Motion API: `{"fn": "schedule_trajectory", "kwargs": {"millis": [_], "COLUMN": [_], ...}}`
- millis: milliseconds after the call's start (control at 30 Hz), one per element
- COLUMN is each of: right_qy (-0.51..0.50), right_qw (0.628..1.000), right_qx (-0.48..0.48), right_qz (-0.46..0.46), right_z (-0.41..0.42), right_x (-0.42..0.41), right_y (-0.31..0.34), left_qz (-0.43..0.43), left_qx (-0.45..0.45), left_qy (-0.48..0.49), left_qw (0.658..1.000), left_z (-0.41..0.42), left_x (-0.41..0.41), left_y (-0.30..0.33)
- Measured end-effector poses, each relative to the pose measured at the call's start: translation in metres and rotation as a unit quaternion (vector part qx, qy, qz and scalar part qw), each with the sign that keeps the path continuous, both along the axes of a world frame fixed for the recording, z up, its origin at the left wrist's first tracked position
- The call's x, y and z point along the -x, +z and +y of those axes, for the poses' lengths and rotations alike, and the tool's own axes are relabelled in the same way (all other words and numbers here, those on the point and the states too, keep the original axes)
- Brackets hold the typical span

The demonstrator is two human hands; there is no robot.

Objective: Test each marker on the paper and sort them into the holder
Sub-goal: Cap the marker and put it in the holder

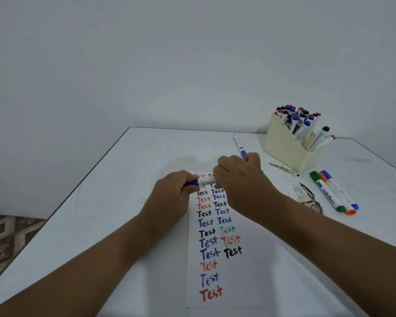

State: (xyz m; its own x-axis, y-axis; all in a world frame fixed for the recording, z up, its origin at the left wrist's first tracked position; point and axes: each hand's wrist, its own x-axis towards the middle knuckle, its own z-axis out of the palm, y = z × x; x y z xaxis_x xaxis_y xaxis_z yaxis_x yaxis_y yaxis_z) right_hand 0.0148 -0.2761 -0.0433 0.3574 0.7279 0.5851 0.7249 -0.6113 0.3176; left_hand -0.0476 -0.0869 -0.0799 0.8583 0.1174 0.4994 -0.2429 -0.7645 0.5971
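A white paper strip lies on the table, covered with the word "Test" in red, blue, black and green. Above its far end, my left hand grips the blue end of a white marker held crosswise. My right hand holds the marker's other end, which its fingers hide. A cream holder at the back right is packed with several markers; two more lean out of its lower right section. Three markers, green, orange and blue, lie to the right of the paper.
One blue-capped marker lies on the table beyond my right hand. The white table has worn, peeled patches near the three loose markers. Its left edge drops to a patterned floor. A plain wall stands behind.
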Motion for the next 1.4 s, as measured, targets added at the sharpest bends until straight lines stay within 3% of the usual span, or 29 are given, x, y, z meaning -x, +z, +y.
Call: {"fn": "schedule_trajectory", "kwargs": {"millis": [267,367,500,600,733,800,867,900,933,1100,1233,1400], "right_qy": [-0.017,-0.039,-0.051,-0.021,0.0,0.037,0.069,0.069,0.056,0.031,0.022,0.009], "right_qw": [1.0,0.999,0.997,0.973,0.843,0.742,0.603,0.559,0.543,0.561,0.556,0.596], "right_qx": [0.02,0.013,-0.057,-0.176,-0.368,-0.45,-0.522,-0.535,-0.531,-0.502,-0.51,-0.465], "right_qz": [0.016,0.018,0.027,0.148,0.392,0.496,0.599,0.63,0.649,0.657,0.656,0.655], "right_z": [-0.007,-0.019,-0.033,-0.041,-0.055,-0.058,-0.06,-0.061,-0.061,-0.064,-0.067,-0.064], "right_x": [-0.006,-0.01,-0.009,0.01,0.05,0.065,0.078,0.083,0.088,0.108,0.111,0.117], "right_y": [-0.005,-0.005,-0.005,0.005,0.013,0.012,0.011,0.009,0.007,-0.016,-0.019,-0.024], "left_qz": [-0.006,0.038,0.096,0.12,0.175,0.2,0.204,0.204,0.204,0.203,0.211,0.219], "left_qx": [-0.025,0.015,0.046,-0.034,-0.169,-0.209,-0.236,-0.242,-0.244,-0.243,-0.236,-0.229], "left_qy": [-0.01,-0.05,-0.086,-0.077,-0.075,-0.076,-0.072,-0.071,-0.071,-0.073,-0.072,-0.068], "left_qw": [1.0,0.998,0.991,0.989,0.967,0.954,0.947,0.946,0.945,0.946,0.946,0.946], "left_z": [0.001,0.0,0.007,0.007,0.005,0.005,0.004,0.004,0.003,0.001,0.001,0.0], "left_x": [-0.002,-0.004,-0.01,-0.013,-0.016,-0.018,-0.019,-0.02,-0.02,-0.018,-0.018,-0.018], "left_y": [-0.001,0.002,-0.003,-0.005,-0.006,-0.007,-0.008,-0.009,-0.008,-0.006,-0.008,-0.007]}}
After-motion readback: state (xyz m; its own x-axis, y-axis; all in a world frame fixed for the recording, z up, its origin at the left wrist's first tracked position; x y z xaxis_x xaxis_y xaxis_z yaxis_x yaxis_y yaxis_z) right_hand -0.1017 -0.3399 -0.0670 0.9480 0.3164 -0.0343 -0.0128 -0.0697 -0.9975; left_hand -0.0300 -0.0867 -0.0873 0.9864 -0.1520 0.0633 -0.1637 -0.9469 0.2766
